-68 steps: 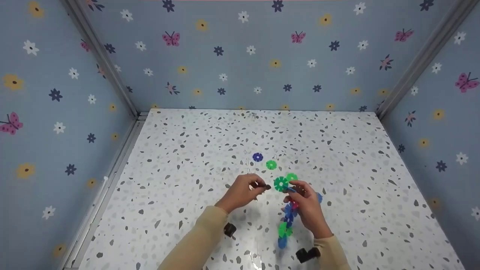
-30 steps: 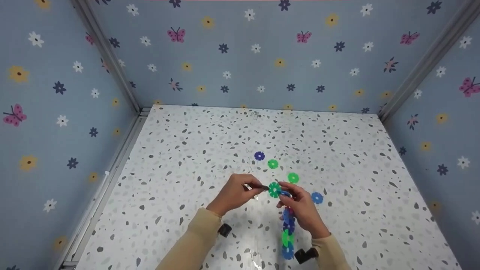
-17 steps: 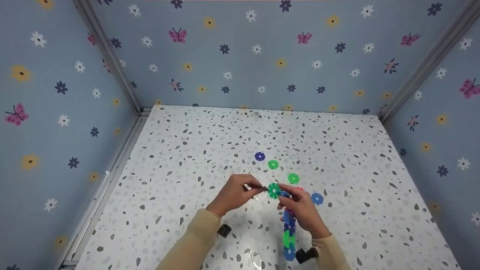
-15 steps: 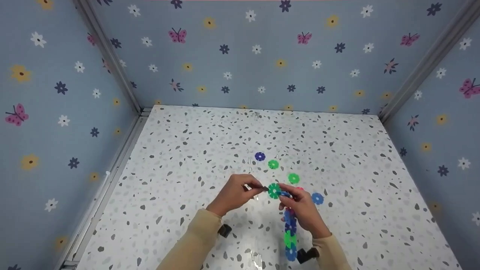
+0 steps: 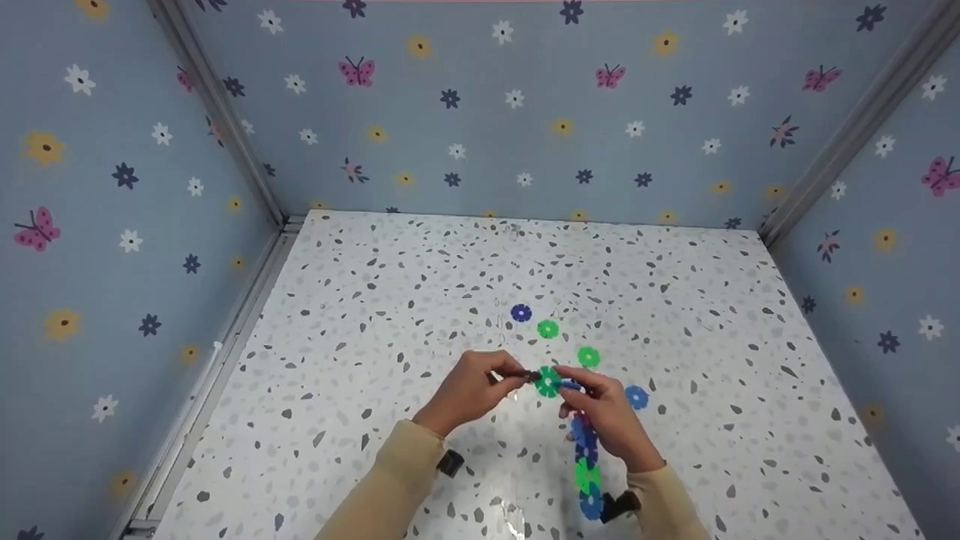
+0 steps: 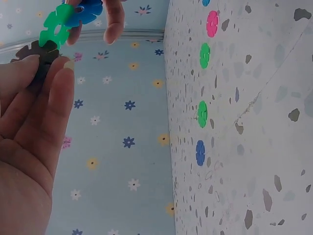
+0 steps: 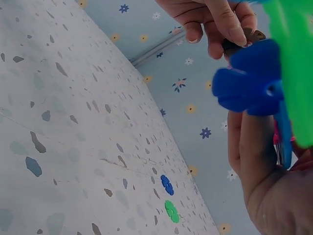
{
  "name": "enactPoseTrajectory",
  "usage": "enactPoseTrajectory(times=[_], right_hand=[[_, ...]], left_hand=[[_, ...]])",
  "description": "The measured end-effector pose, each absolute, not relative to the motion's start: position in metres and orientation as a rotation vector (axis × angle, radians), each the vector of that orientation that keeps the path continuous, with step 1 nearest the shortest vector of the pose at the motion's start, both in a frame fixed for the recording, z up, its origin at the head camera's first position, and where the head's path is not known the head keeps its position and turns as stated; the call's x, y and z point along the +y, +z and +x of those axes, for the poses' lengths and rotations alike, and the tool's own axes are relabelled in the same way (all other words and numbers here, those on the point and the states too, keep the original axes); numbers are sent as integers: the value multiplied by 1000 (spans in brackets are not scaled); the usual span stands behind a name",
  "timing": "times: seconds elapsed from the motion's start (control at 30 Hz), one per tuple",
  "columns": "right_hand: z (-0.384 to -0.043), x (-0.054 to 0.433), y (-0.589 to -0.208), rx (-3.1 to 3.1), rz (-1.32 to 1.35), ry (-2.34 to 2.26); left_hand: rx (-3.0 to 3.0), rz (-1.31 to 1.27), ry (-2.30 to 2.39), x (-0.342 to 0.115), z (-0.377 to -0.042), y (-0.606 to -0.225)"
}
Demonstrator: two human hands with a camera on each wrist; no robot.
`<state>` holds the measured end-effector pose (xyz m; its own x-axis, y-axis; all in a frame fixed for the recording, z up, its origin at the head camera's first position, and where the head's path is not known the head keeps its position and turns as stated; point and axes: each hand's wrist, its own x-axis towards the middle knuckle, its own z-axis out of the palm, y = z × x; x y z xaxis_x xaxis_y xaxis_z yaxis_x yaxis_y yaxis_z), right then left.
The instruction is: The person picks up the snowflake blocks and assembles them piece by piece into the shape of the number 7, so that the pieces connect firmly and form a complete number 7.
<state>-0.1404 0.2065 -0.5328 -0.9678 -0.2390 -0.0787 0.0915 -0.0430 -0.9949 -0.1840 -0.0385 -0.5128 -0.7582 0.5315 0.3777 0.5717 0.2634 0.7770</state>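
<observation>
My left hand (image 5: pixel 469 390) pinches a dark brown notched disc (image 6: pixel 34 50) between thumb and fingers. Its edge meets a green notched disc (image 5: pixel 541 388) at the end of a chain of linked discs; whether the slots interlock I cannot tell. With thumb and fingers, my right hand (image 5: pixel 611 412) grips the chain by a blue disc beside that green one. Below the right hand the chain runs toward me, with a pink disc partly hidden by fingers, then blue, green (image 5: pixel 583 476) and blue (image 5: pixel 591 501) ones. A dark blue disc (image 7: pixel 249 88) looms close in the right wrist view.
Loose discs lie on the speckled white table (image 5: pixel 405 300): dark blue (image 5: pixel 515 314), two green (image 5: pixel 548 335) and blue (image 5: pixel 637 397), plus a pink one (image 6: pixel 212 23) seen in the left wrist view. Flower-patterned panels (image 5: pixel 480 112) enclose the back and both sides.
The green end of the chain has moved left and the brown disc, apart from it 2.3 seconds ago, now touches it. The chain's lower end has swung slightly right; the hands barely moved lately.
</observation>
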Motion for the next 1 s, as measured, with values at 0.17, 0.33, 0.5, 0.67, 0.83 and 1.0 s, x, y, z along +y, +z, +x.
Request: enactPoseTrajectory(times=[0.17, 0.33, 0.5, 0.67, 0.83, 1.0], right_hand=[[-143, 210, -529, 2025, -173, -2050], [-145, 212, -524, 2099, -212, -1994], [-145, 212, -520, 2128, -243, -1949], [-143, 211, -517, 2184, -244, -1908], [-143, 208, -517, 2211, -227, -1903], [-142, 207, -516, 2213, -242, -1919]], left_hand=[[-2457, -1096, -1487, -38, -183, -510], [-2417, -1093, -1524, -37, -179, -513], [-2376, -1095, -1548, -36, -175, -515], [-2355, -1123, -1520, -34, -175, -516], [-2320, -1126, -1559, -33, -173, -516], [-2317, -1142, -1544, -32, -171, -516]])
